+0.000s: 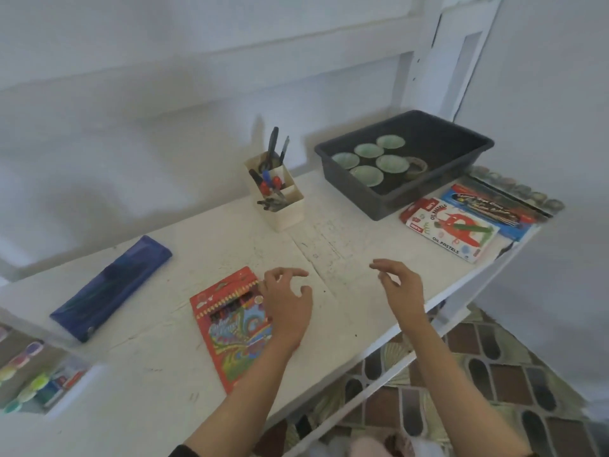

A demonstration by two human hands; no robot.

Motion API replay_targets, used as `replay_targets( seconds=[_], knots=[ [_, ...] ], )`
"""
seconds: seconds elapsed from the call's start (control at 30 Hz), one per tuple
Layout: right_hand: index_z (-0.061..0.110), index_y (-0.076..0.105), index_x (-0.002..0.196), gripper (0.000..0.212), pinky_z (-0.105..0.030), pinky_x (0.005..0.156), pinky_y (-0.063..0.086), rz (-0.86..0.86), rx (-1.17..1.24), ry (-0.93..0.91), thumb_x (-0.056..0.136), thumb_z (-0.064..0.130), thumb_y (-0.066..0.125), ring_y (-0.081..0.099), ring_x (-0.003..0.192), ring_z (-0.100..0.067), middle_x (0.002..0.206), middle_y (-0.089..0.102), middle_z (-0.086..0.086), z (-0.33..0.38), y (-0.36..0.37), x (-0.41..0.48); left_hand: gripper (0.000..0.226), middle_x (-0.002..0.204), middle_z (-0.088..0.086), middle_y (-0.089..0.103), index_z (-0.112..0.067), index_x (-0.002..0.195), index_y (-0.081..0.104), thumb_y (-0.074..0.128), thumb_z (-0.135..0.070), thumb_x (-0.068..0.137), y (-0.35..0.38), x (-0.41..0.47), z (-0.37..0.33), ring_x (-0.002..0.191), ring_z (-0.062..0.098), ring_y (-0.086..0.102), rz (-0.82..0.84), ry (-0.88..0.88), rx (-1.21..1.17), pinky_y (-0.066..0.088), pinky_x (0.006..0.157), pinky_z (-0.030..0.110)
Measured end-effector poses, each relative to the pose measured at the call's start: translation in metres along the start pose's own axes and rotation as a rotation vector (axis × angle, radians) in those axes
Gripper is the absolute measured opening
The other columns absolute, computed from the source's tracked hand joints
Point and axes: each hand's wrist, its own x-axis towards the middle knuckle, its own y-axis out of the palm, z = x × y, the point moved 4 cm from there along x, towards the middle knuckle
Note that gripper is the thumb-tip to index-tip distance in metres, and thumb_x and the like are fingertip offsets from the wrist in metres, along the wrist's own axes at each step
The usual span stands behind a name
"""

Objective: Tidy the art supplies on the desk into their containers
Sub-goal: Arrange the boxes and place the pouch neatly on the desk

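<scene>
A red box of coloured pencils (227, 321) lies flat on the white desk (158, 374) near its front edge. My left hand (286, 305) hovers over the box's right side, fingers spread and curled, holding nothing. My right hand (400, 288) hangs open above bare desk to the right, also holding nothing. A blue pencil case (112, 286) lies at the left. A cream pen holder (280, 196) with pens, markers and scissors stands at the back. A dark tray (461, 150) holds several pale green dishes (367, 174) and a tape roll (416, 166).
An oil pastels box (451, 229) and a blue box (487, 209) lie at the right end, beside a row of small paint pots (517, 189). A clear bin with coloured items (36, 377) sits at the lower left. The desk's front edge drops to a patterned floor (478, 367).
</scene>
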Motion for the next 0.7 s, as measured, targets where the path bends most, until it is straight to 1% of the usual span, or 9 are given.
replay_targets(
  seconds=[0.17, 0.27, 0.33, 0.4, 0.47, 0.53, 0.6, 0.67, 0.7],
  knots=[
    [0.017, 0.070, 0.093, 0.026, -0.021, 0.091, 0.045, -0.109, -0.010, 0.049, 0.093, 0.000, 0.050, 0.058, 0.100, -0.009, 0.104, 0.067, 0.003, -0.029, -0.089, 0.036, 0.029, 0.105, -0.001, 0.047, -0.028, 0.084, 0.064, 0.064, 0.001, 0.078, 0.088, -0.006, -0.076, 0.105, 0.018, 0.042, 0.132, 0.100, -0.098, 0.037, 0.089, 0.027],
    [0.017, 0.071, 0.093, 0.026, -0.028, 0.088, 0.049, -0.179, -0.015, 0.080, 0.093, 0.001, 0.051, 0.060, 0.099, -0.014, 0.101, 0.067, 0.003, -0.050, -0.155, 0.058, 0.028, 0.103, -0.007, 0.047, -0.029, 0.082, 0.061, 0.064, -0.001, 0.081, 0.145, -0.015, -0.128, 0.104, 0.013, 0.042, 0.198, 0.106, -0.145, 0.041, 0.089, 0.025],
    [0.017, 0.071, 0.093, 0.025, -0.028, 0.085, 0.049, -0.238, -0.030, 0.102, 0.092, 0.001, 0.051, 0.061, 0.095, -0.013, 0.098, 0.068, 0.002, -0.063, -0.200, 0.074, 0.024, 0.106, -0.007, 0.047, -0.026, 0.086, 0.063, 0.065, -0.002, 0.083, 0.184, -0.021, -0.162, 0.104, 0.010, 0.041, 0.257, 0.119, -0.178, 0.043, 0.088, 0.021],
    [0.019, 0.071, 0.090, 0.027, -0.030, 0.083, 0.050, -0.272, -0.052, 0.133, 0.091, 0.001, 0.051, 0.061, 0.090, -0.008, 0.094, 0.068, 0.004, -0.076, -0.239, 0.088, 0.019, 0.111, -0.009, 0.044, -0.020, 0.096, 0.064, 0.064, -0.005, 0.085, 0.219, -0.024, -0.194, 0.107, 0.006, 0.040, 0.324, 0.091, -0.231, 0.043, 0.090, 0.017],
    [0.023, 0.071, 0.086, 0.031, -0.031, 0.080, 0.049, -0.258, -0.093, 0.148, 0.090, -0.001, 0.052, 0.062, 0.088, -0.012, 0.093, 0.068, 0.002, -0.090, -0.271, 0.102, 0.017, 0.113, -0.009, 0.041, -0.019, 0.101, 0.064, 0.064, -0.009, 0.087, 0.251, -0.023, -0.223, 0.111, 0.007, 0.043, 0.389, 0.062, -0.286, 0.047, 0.093, 0.023],
    [0.027, 0.070, 0.083, 0.035, -0.032, 0.079, 0.047, -0.229, -0.166, 0.156, 0.089, -0.002, 0.052, 0.063, 0.086, -0.017, 0.095, 0.068, 0.000, -0.103, -0.299, 0.116, 0.017, 0.115, -0.004, 0.046, -0.020, 0.099, 0.064, 0.063, -0.009, 0.086, 0.281, -0.020, -0.249, 0.111, 0.013, 0.044, 0.460, 0.075, -0.272, 0.047, 0.094, 0.030],
    [0.025, 0.068, 0.087, 0.034, -0.033, 0.080, 0.048, -0.216, -0.217, 0.182, 0.087, -0.005, 0.052, 0.061, 0.083, -0.013, 0.098, 0.067, -0.001, -0.114, -0.321, 0.128, 0.020, 0.117, 0.000, 0.049, -0.024, 0.100, 0.060, 0.062, -0.010, 0.087, 0.306, -0.015, -0.268, 0.111, 0.015, 0.047, 0.544, 0.082, -0.238, 0.048, 0.094, 0.032],
    [0.021, 0.065, 0.098, 0.030, -0.028, 0.079, 0.044, -0.196, -0.248, 0.217, 0.087, -0.005, 0.053, 0.058, 0.084, -0.009, 0.108, 0.065, -0.002, -0.123, -0.336, 0.142, 0.028, 0.118, 0.001, 0.052, -0.027, 0.107, 0.053, 0.061, -0.008, 0.088, 0.330, -0.005, -0.284, 0.107, 0.015, 0.054, 0.628, 0.035, -0.269, 0.053, 0.087, 0.028],
    [0.019, 0.063, 0.104, 0.029, -0.025, 0.079, 0.041, -0.178, -0.261, 0.230, 0.087, -0.002, 0.054, 0.057, 0.087, -0.011, 0.113, 0.063, -0.003, -0.127, -0.340, 0.151, 0.032, 0.117, 0.001, 0.053, -0.026, 0.113, 0.050, 0.060, -0.007, 0.089, 0.340, 0.002, -0.291, 0.104, 0.014, 0.057, 0.669, -0.017, -0.305, 0.055, 0.083, 0.027]
  ],
)
